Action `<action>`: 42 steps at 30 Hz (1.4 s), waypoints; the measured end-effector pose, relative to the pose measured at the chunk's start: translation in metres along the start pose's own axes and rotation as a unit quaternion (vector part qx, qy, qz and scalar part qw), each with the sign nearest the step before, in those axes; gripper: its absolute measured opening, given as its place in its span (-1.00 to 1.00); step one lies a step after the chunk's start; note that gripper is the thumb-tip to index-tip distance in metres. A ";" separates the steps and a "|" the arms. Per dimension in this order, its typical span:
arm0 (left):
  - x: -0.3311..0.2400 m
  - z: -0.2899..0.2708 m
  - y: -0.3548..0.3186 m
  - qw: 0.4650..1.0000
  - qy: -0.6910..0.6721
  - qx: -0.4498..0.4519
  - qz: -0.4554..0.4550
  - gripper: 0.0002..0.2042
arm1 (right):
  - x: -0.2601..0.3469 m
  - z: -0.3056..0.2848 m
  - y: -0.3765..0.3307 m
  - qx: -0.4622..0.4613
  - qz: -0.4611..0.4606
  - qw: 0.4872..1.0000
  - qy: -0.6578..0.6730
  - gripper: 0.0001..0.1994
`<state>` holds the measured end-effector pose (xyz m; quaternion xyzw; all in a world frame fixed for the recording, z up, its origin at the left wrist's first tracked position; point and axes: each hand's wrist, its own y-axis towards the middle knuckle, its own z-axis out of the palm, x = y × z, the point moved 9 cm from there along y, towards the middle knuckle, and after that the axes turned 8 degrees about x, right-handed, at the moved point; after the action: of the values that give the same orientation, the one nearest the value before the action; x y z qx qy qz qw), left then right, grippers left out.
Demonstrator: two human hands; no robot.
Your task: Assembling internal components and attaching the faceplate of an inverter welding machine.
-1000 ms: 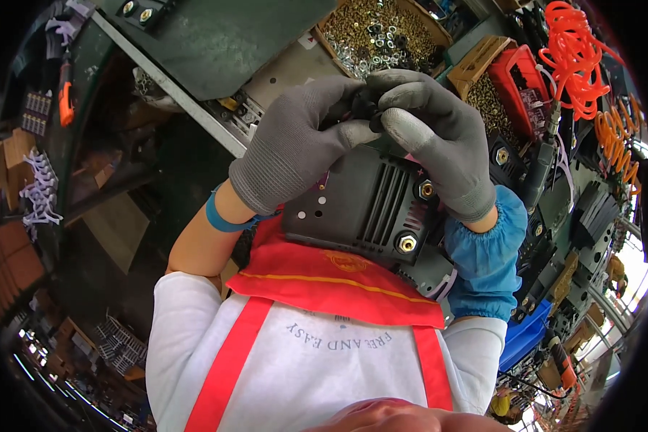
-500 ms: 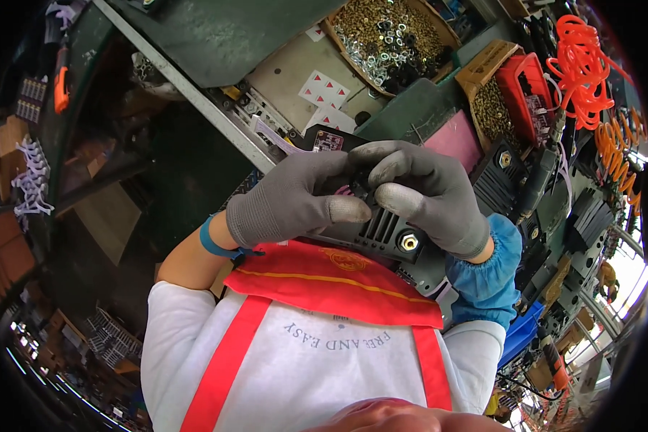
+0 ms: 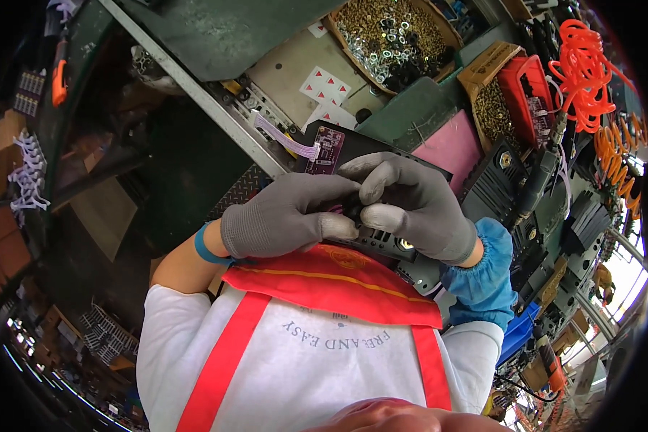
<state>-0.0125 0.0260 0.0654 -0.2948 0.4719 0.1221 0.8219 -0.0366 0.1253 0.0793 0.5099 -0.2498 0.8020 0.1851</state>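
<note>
A black panel with slots lies in front of my body, partly hidden beneath both hands. Near its far left corner is a small purple circuit board, joined to a lilac ribbon cable. My left hand, in a grey glove, has its thumb and fingers closed over the panel. From the other side, my gloved right hand curls its fingers in a pinch. Their fingertips meet around a small dark part that the gloves mostly hide. A brass fitting shows beneath the right hand.
Beyond the hands, a round cardboard tray holds many small metal parts. Rightward are a carton of brass pieces, a red bin, a hanging power screwdriver and red coiled hose. A metal edge borders the bench's left.
Both hands have shifted slightly toward my body, with the right one also moving a little left. More of the circuit board, ribbon cable and panel's far part now shows.
</note>
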 end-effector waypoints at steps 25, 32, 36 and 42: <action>0.025 -0.043 -0.059 0.981 -0.130 -0.137 0.049 -0.66 | -0.010 -0.045 0.040 -0.050 0.001 0.668 -0.742 -0.64; -0.004 -0.066 -0.084 0.950 -0.085 -0.278 0.110 -0.62 | 0.080 -0.086 0.000 -0.268 -0.060 0.826 -0.493 -0.75; -0.005 -0.070 -0.068 0.956 -0.071 -0.272 0.087 -0.59 | 0.124 -0.039 -0.057 -0.308 -0.190 0.786 -0.501 -0.79; 0.036 -0.054 -0.012 0.975 -0.167 -0.142 -0.016 -0.73 | 0.062 0.058 -0.039 -0.074 -0.218 0.581 -0.781 -0.73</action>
<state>-0.0257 -0.0191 0.0190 -0.3916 0.3007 0.2219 0.8408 0.0016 0.1253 0.1643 0.9632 -0.2378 0.0092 0.1252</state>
